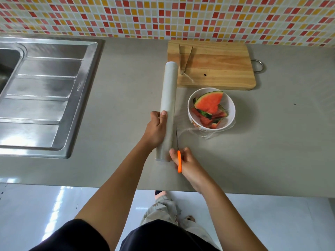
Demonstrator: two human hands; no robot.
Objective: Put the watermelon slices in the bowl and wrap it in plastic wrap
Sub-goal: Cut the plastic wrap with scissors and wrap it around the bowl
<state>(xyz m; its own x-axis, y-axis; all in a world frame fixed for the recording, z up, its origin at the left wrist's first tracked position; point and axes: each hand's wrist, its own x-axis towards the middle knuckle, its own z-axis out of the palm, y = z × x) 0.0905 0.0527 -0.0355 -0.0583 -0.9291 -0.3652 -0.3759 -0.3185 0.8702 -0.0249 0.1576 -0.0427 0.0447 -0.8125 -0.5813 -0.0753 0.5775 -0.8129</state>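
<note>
Roll (168,98) was gripped by left hand (155,131); knife (179,160) was clasped by right hand (188,163), bowl (232,115) noted beyond it. Sink stamp (79,86) unreadable.

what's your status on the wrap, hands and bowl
Left hand grips the wrap roll, right hand holds an orange-handled knife against the film. Watermelon slices in the bowl, film over it. Nothing in the way.

A grey counter (272,142) has a steel sink (45,98) set into its left part. A wooden cutting board (217,69) lies at the back, with a white bowl (231,107) just before it. A roll of plastic wrap (169,91) seems to rest on the counter between sink and bowl.
</note>
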